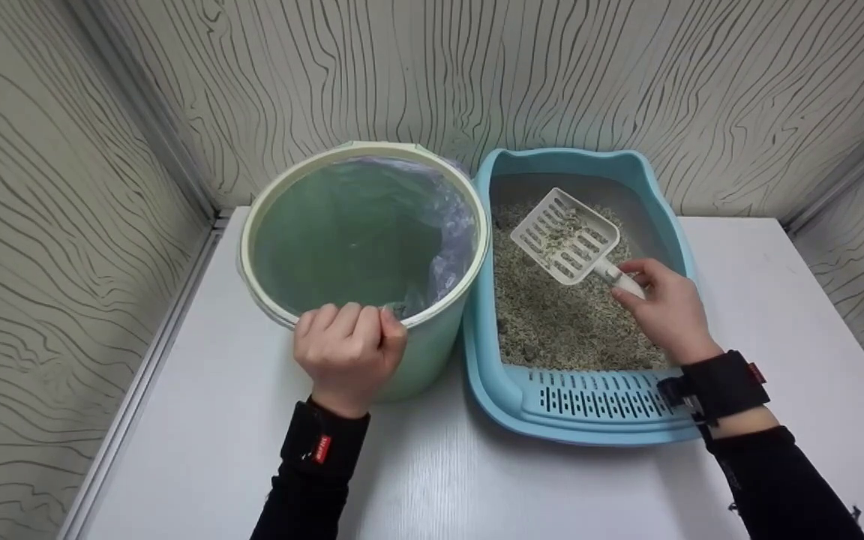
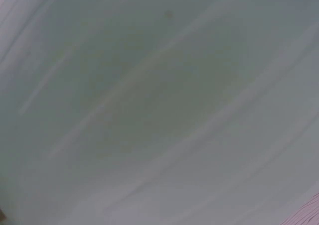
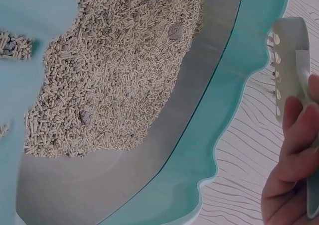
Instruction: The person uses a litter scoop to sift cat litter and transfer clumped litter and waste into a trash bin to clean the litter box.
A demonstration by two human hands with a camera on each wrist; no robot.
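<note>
A pale green bin (image 1: 432, 345) lined with a thin plastic bag (image 1: 451, 232) stands on the left of the table. My left hand (image 1: 349, 349) grips its near rim, fingers curled over the edge. The left wrist view shows only the bin's smooth green wall (image 2: 159, 105). Beside it sits a blue litter tray (image 1: 499, 390) filled with pellet litter (image 1: 559, 315). My right hand (image 1: 664, 307) holds the handle of a white slotted scoop (image 1: 563, 236), raised over the litter with some pellets in it. In the right wrist view the scoop (image 3: 291, 65) stands above my fingers (image 3: 299, 150), with the litter (image 3: 109, 75) and tray rim (image 3: 209, 150) below.
Both containers rest on a white table (image 1: 214, 420) set in a corner of wavy-patterned walls (image 1: 42, 187). The tray has a slotted step (image 1: 597, 394) at its near end. Bare tabletop lies in front and to the right.
</note>
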